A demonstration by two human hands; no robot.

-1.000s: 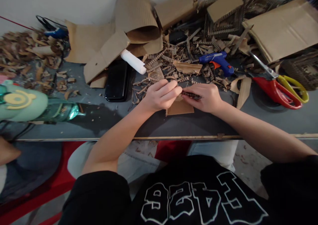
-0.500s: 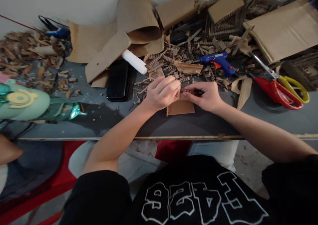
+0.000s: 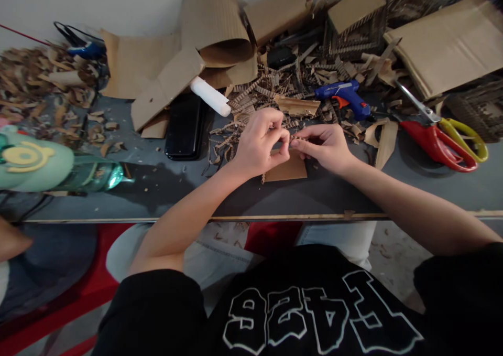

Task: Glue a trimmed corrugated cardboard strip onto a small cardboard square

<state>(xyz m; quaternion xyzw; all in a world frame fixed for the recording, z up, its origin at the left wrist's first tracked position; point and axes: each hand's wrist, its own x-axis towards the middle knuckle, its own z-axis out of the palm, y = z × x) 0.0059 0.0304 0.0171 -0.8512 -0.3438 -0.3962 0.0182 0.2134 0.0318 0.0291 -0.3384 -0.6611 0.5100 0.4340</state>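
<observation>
Two hands meet over the surface [image 3: 184, 193]: the right hand [image 3: 324, 146] pinches a small corrugated strip [image 3: 296, 137], the left hand [image 3: 264, 142] curls its fingertips beside it, grip unclear; a flat cardboard piece [image 3: 288, 168] lies just below them.

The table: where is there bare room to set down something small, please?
The table is mostly bare between bottle, phone and left forearm, in front of the cardboard square, and between right forearm and scissors. Behind the left hand and right hand it is crowded: cardboard scraps surround the glue gun.
</observation>
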